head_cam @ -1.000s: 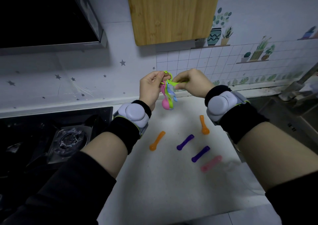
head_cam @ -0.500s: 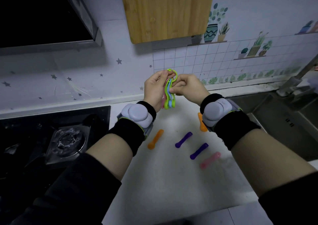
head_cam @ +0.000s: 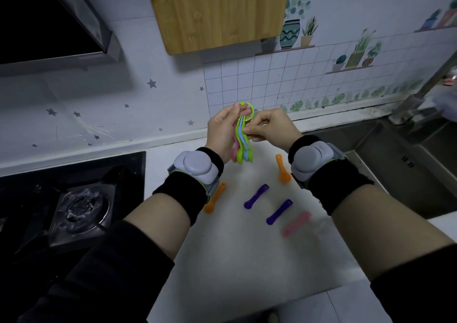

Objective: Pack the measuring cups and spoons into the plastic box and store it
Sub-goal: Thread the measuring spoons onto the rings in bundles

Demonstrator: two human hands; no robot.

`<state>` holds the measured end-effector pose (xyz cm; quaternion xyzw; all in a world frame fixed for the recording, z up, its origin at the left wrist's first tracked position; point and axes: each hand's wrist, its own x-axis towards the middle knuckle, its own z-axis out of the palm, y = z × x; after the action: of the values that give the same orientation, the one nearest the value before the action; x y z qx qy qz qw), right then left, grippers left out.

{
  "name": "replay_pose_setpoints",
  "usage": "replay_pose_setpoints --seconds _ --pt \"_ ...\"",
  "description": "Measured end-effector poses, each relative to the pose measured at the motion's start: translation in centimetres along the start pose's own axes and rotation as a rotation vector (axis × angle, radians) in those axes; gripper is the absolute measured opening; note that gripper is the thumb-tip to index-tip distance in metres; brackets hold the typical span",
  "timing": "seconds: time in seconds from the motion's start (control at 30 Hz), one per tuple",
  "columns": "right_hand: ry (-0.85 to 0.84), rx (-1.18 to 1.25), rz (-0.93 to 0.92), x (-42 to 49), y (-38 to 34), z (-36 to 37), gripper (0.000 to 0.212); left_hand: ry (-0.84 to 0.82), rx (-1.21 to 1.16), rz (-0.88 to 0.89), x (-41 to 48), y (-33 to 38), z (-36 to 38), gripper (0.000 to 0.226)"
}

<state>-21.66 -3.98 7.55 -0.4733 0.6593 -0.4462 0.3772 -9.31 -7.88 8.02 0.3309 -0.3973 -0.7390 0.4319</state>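
The left hand (head_cam: 220, 133) pinched the green plastic ring (head_cam: 250, 111) so its pink, green and blue plastic measuring spoons (head_cam: 242, 147) hung clear above the white counter (head_cam: 235, 261), while the right hand (head_cam: 272, 127) nipped one handle, seemingly to steady it; the plastic box was out of view.

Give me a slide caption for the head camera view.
Left hand and right hand hold a green ring of measuring spoons above a white counter strewn with five loose spoons.
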Motion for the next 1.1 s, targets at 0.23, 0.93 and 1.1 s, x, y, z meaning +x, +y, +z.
replay_pose_setpoints --seconds 0.23,0.93,1.1 --pt "-0.019 0.043 0.039 1.3 1.8 -1.4 0.01 0.011 0.088 -0.048 1.9 -1.6 0.2 0.032" --pt "0.287 -0.69 0.589 1.9 16.3 -2.3 0.027 0.019 0.119 -0.142 6.6 -6.8 -0.7 0.02" --pt "0.158 -0.707 0.63 2.4 18.2 -1.5 0.032 0.059 0.108 -0.161 7.1 -7.6 -1.9 0.02"
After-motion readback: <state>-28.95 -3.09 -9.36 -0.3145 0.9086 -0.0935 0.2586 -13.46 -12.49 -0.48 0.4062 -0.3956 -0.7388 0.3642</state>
